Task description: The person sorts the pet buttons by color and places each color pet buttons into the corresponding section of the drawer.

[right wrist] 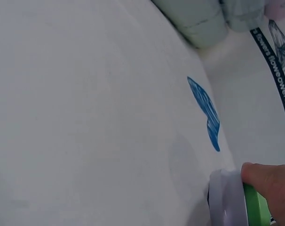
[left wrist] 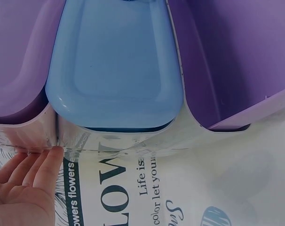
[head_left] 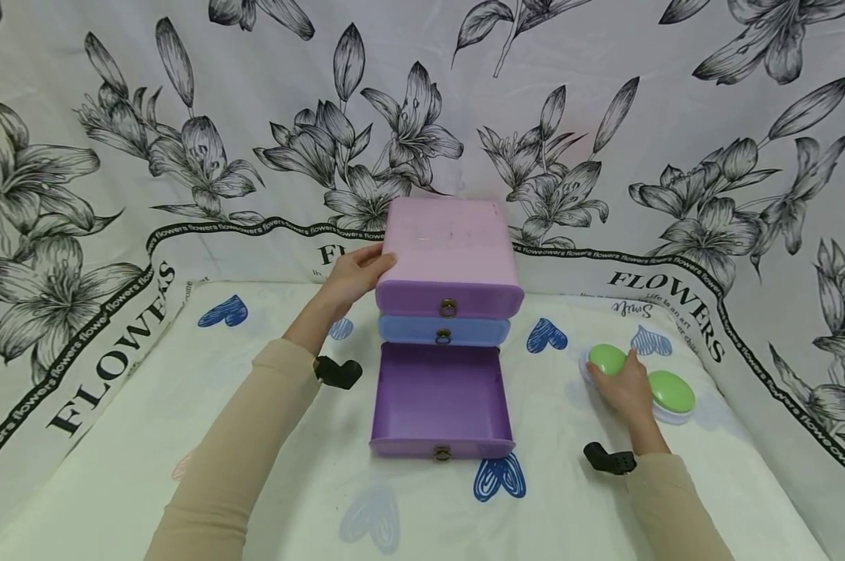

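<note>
A small drawer cabinet (head_left: 450, 241) has a pink top, a purple top drawer (head_left: 415, 299) and a blue middle drawer (left wrist: 114, 61), both closed. Its purple bottom drawer (head_left: 441, 397) is pulled out, with a bare inside. My left hand (head_left: 357, 274) touches the cabinet's left side, its fingers (left wrist: 47, 169) extended against the wall in the left wrist view. On the right, my right hand (head_left: 625, 389) grips a round white case with a green top (head_left: 607, 359). A second round green-and-white case (head_left: 672, 392) lies just right of that hand.
Underneath is a white cloth (head_left: 289, 483) printed with hearts. A flower-patterned curtain (head_left: 296, 93) hangs behind the cabinet, and its lettered lower border runs along the back and both sides.
</note>
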Demonstrator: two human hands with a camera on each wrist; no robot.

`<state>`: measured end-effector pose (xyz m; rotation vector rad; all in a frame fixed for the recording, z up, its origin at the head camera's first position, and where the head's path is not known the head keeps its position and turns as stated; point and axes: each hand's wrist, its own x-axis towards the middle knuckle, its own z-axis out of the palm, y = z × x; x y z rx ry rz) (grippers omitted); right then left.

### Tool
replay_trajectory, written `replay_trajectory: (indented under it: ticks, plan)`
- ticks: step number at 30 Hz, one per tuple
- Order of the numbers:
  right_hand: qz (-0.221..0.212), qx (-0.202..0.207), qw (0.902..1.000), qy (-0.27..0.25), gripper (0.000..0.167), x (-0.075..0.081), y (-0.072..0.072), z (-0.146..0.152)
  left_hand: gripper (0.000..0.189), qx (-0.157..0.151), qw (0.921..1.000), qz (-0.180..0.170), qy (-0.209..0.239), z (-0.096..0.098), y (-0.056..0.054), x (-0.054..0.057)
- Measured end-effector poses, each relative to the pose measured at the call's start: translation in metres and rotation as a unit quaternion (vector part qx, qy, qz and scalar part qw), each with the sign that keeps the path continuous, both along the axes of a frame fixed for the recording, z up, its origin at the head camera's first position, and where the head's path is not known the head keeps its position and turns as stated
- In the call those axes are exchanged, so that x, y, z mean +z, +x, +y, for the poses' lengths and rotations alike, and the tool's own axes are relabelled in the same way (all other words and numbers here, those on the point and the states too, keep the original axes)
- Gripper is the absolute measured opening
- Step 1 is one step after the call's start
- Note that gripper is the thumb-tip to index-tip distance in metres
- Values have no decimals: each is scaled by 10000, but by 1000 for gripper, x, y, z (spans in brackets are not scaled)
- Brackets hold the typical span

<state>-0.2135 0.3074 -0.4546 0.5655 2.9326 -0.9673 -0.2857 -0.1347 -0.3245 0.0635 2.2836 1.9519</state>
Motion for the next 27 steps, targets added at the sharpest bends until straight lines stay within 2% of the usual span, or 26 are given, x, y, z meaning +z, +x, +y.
replay_trajectory:
  ticks: [4, 9, 15, 22, 27]
  plan:
    - [35, -100, 9998, 154, 92, 2, 0, -3, 65, -27, 10000, -9, -2, 1, 0, 1]
    - [263, -168, 9995, 106, 86, 4, 3, -5, 63, -7, 10000, -34, 9, 1, 1, 2]
    - [322, -154, 9994, 37, 86, 4, 2, -5, 63, 30, 10000, -33, -24, 0, 1, 2]
    - [415, -35, 9991, -15, 89, 8, 0, -8, 64, 9, 10000, -8, -24, 0, -1, 1]
    - [493, 265, 9983, -146, 92, 13, 1, -13, 65, -33, 10000, 10, -56, 0, 0, 1]
